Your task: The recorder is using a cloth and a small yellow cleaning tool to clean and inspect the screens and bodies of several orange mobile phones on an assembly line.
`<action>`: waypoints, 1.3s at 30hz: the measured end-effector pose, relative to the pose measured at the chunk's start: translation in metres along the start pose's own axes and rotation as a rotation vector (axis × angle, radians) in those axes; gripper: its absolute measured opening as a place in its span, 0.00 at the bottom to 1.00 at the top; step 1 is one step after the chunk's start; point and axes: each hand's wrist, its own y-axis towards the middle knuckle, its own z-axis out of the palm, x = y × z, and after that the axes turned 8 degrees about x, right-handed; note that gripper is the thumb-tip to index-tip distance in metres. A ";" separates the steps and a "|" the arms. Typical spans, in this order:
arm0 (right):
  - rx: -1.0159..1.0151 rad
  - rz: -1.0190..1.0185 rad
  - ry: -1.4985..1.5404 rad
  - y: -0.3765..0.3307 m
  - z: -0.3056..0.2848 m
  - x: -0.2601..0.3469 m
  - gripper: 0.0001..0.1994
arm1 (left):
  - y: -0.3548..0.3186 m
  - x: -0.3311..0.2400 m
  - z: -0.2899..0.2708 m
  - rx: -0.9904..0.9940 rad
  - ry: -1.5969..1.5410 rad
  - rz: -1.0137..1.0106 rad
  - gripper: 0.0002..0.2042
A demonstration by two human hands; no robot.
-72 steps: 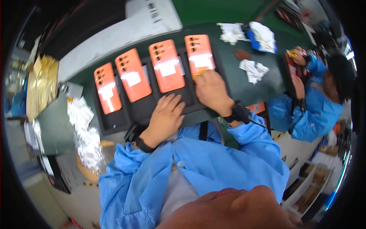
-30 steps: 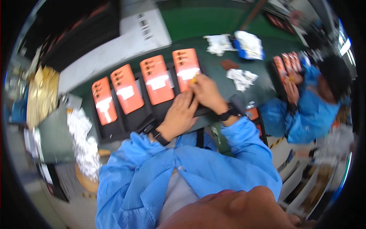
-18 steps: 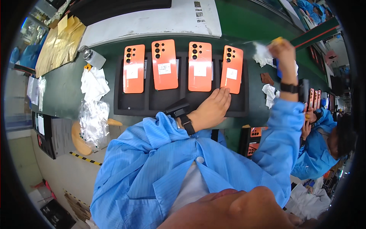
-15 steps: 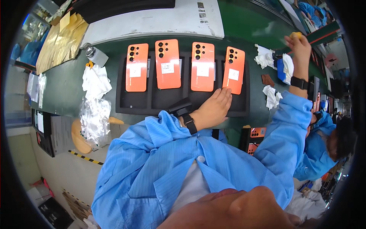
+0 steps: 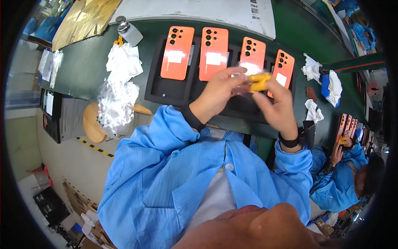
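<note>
Head view: left hand (image 5: 218, 90) and right hand (image 5: 277, 104) close together above a black tray (image 5: 166, 89) of four orange phones (image 5: 214, 53).
Yellow finger covers (image 5: 260, 86) show at the right hand's fingers; blur, so cannot tell whether either hand clamps anything. Tray apparently keeps phones separate, backs up; camera ends point far, long axes near to far, leaning slightly right.

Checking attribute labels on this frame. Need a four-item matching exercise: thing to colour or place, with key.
1. Tray phones
2. Tray
3. Blurred yellow pieces
4. Metal-topped bottle

A. black
B. left of the tray, on the table
C. at the fingers of the right hand
D. orange

Pairs: 1-D; 2-A; 3-C; 4-B
</note>
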 end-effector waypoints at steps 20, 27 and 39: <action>-0.029 -0.016 -0.924 0.006 0.071 -0.055 0.11 | -0.032 -0.028 -0.023 -0.261 -0.004 0.342 0.19; -0.042 -0.059 -0.840 0.000 0.068 -0.058 0.11 | -0.031 -0.026 -0.025 -0.235 -0.049 0.304 0.18; 0.081 -0.210 -0.860 -0.004 0.041 -0.064 0.08 | -0.029 -0.019 -0.029 -0.200 -0.037 0.302 0.19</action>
